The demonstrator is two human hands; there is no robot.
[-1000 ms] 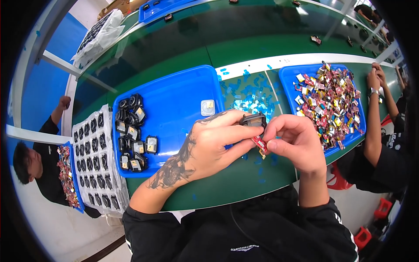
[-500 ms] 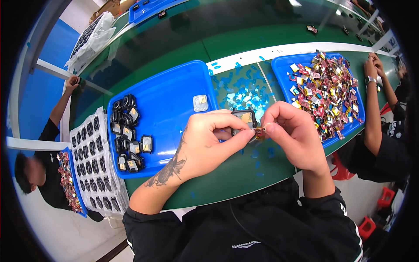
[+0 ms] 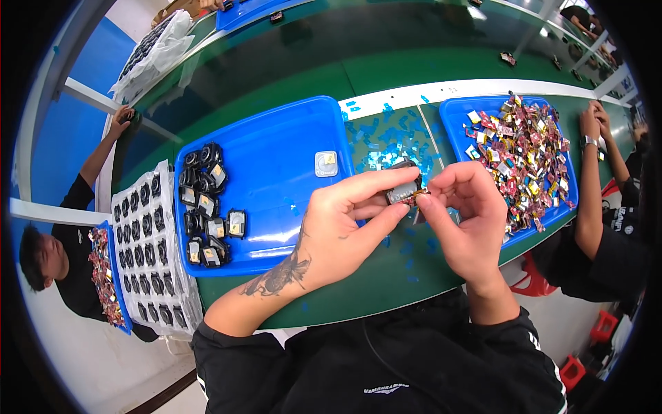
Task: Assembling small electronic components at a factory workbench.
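Between the thumb and fingers of my left hand (image 3: 338, 228) is a small black device housing (image 3: 405, 188), tilted so that a grey face shows. My right hand (image 3: 472, 217) has thumb and index finger pinched at the housing's right edge, on a tiny gold-brown flex strip (image 3: 418, 198); the fingertips partly hide it. A blue tray (image 3: 276, 138) lies left of my hands, with several black housings (image 3: 207, 203) grouped along its left side. One clear square piece (image 3: 326, 164) with a yellowish patch sits near that tray's right side.
Scraps of blue film (image 3: 396, 138) are strewn on the green table (image 3: 345, 297) beyond my hands. At right, a blue tray (image 3: 455, 131) holds heaped small circuit parts (image 3: 520, 162). A white moulded tray of black parts (image 3: 145, 241) stands at left. Co-workers sit on both sides.
The housing has been tipped up in my left hand, so its grey face now shows. My right fingertips stay close against it. The whole view has shifted slightly.
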